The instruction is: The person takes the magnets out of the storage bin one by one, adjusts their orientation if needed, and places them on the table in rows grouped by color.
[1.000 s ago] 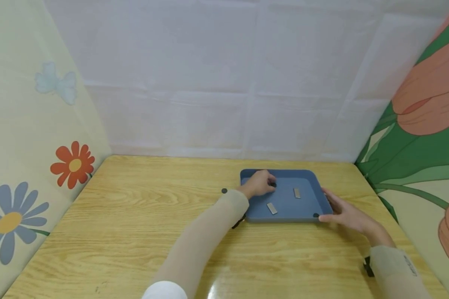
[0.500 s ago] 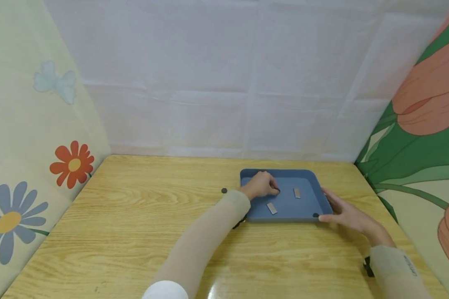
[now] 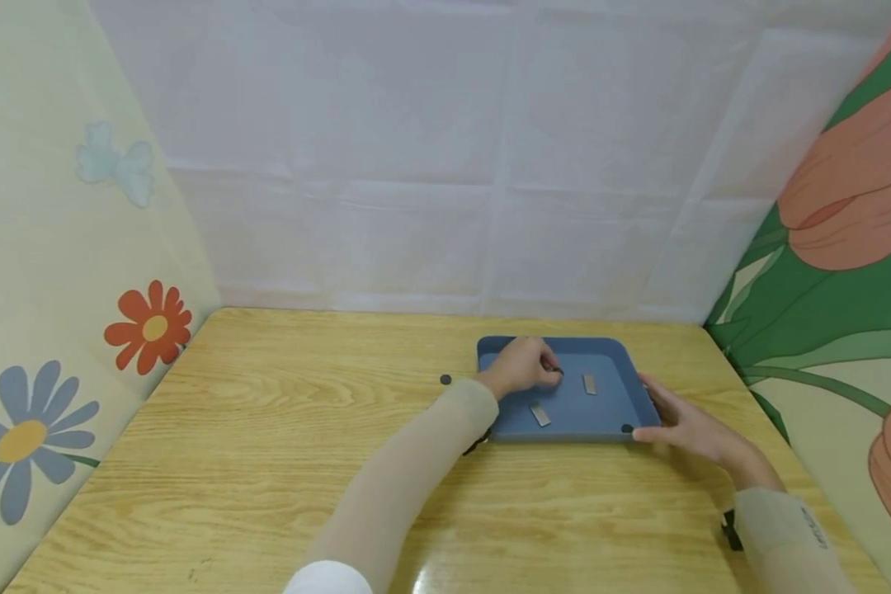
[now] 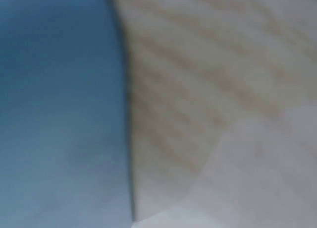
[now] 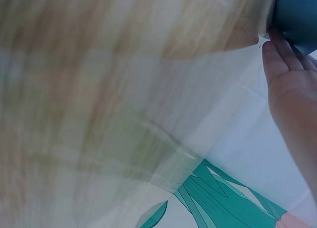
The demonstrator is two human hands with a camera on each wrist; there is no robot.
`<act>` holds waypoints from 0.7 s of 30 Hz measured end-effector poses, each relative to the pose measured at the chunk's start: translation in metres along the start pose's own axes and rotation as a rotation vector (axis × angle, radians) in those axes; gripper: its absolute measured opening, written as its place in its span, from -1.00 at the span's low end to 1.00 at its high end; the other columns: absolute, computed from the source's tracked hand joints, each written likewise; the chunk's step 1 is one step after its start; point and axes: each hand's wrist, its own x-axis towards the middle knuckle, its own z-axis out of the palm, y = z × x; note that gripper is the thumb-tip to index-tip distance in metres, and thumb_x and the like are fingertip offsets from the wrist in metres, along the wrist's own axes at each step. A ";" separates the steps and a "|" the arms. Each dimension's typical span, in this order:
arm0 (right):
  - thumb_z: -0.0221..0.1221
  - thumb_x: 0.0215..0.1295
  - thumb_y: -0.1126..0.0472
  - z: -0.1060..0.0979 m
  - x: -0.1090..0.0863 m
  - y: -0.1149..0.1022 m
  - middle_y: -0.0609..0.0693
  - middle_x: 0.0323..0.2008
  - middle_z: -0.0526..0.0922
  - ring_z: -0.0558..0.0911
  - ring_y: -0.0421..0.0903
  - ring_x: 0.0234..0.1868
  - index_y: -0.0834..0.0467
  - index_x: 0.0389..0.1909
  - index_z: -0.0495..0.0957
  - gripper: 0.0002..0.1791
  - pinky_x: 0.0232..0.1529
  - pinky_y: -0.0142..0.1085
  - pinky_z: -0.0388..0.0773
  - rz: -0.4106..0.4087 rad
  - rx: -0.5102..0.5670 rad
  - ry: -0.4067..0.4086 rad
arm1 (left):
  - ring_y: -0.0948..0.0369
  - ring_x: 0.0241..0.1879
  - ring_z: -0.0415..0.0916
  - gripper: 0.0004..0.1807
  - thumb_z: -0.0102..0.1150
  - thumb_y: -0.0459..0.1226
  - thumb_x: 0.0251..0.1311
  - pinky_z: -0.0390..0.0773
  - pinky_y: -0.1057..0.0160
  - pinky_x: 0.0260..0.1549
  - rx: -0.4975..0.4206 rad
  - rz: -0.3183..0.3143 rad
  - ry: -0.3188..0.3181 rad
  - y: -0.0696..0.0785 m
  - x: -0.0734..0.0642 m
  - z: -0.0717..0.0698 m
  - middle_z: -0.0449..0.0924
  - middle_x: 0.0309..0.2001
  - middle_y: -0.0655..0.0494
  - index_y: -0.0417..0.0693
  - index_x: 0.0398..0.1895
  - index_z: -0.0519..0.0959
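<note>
A shallow blue tray lies on the wooden table. My left hand reaches into its left half, fingertips together, pinching a small dark piece that is mostly hidden by the fingers. To the right and in front of that hand, two small grey rectangular pieces, one nearer and one farther, lie on the tray floor. My right hand holds the tray's front right corner, thumb at the front and fingers along the outer right wall. Beside the thumb, inside the corner, sits a black round disc.
Another black disc lies on the table left of the tray. A white cloth backdrop rises behind the table, with flower-printed panels at both sides. The left wrist view has only the blurred tray side and tabletop.
My left hand has shifted slightly to the right inside the tray, and the dark piece shows less between its fingers. The right hand, tray and grey pieces have stayed in place.
</note>
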 end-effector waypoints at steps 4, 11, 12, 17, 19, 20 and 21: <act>0.27 0.45 0.12 0.001 0.000 0.000 0.40 0.64 -0.31 -0.16 0.58 0.57 0.17 0.68 -0.34 0.10 0.42 0.49 0.00 -0.004 0.032 -0.005 | 0.31 -0.14 0.67 -0.82 0.33 -0.13 0.36 0.66 0.39 -0.18 0.006 0.008 0.023 0.007 -0.002 -0.010 0.77 -0.08 0.18 0.06 -0.09 0.78; 0.26 0.45 0.13 -0.001 0.003 0.003 0.41 0.64 -0.35 -0.20 0.60 0.56 0.14 0.68 -0.37 0.11 0.40 0.55 -0.03 -0.002 0.059 -0.019 | 0.26 -0.06 0.68 -0.79 0.32 -0.13 0.36 0.68 0.37 -0.09 0.006 0.020 0.038 0.016 -0.003 -0.028 0.74 -0.03 0.15 0.02 -0.05 0.76; 0.26 0.45 0.13 -0.001 0.004 0.004 0.42 0.64 -0.35 -0.20 0.61 0.56 0.14 0.68 -0.37 0.11 0.40 0.55 -0.03 -0.004 0.056 -0.020 | 0.26 -0.06 0.68 -0.79 0.32 -0.13 0.37 0.68 0.38 -0.09 0.006 0.024 0.038 0.017 -0.003 -0.029 0.73 -0.03 0.15 0.02 -0.05 0.76; 0.25 0.46 0.11 -0.004 0.007 0.007 0.41 0.64 -0.34 -0.19 0.60 0.56 0.16 0.68 -0.37 0.10 0.41 0.53 -0.01 0.001 0.036 -0.022 | 0.27 -0.07 0.68 -0.79 0.31 -0.14 0.37 0.67 0.41 -0.09 0.008 0.048 0.052 0.017 -0.002 -0.037 0.74 -0.04 0.14 0.01 -0.05 0.76; 0.25 0.46 0.11 -0.004 0.009 0.008 0.41 0.64 -0.35 -0.20 0.60 0.56 0.16 0.67 -0.37 0.10 0.41 0.53 -0.02 0.000 0.040 -0.024 | 0.27 -0.07 0.68 -0.79 0.31 -0.14 0.37 0.67 0.41 -0.09 0.020 0.053 0.058 0.017 -0.003 -0.041 0.74 -0.04 0.14 0.00 -0.04 0.76; 0.25 0.46 0.12 -0.005 0.009 0.008 0.42 0.63 -0.35 -0.20 0.61 0.56 0.17 0.67 -0.37 0.10 0.41 0.54 -0.03 -0.002 0.045 -0.025 | 0.27 -0.07 0.68 -0.79 0.32 -0.14 0.36 0.67 0.42 -0.09 0.026 0.054 0.062 0.017 -0.002 -0.042 0.75 -0.04 0.14 0.00 -0.05 0.76; 0.25 0.46 0.12 -0.005 0.010 0.008 0.42 0.64 -0.35 -0.21 0.60 0.56 0.17 0.67 -0.37 0.10 0.41 0.53 -0.03 -0.002 0.050 -0.025 | 0.27 -0.06 0.68 -0.78 0.32 -0.14 0.36 0.67 0.41 -0.08 0.032 0.052 0.061 0.018 -0.002 -0.044 0.75 -0.04 0.14 0.00 -0.04 0.76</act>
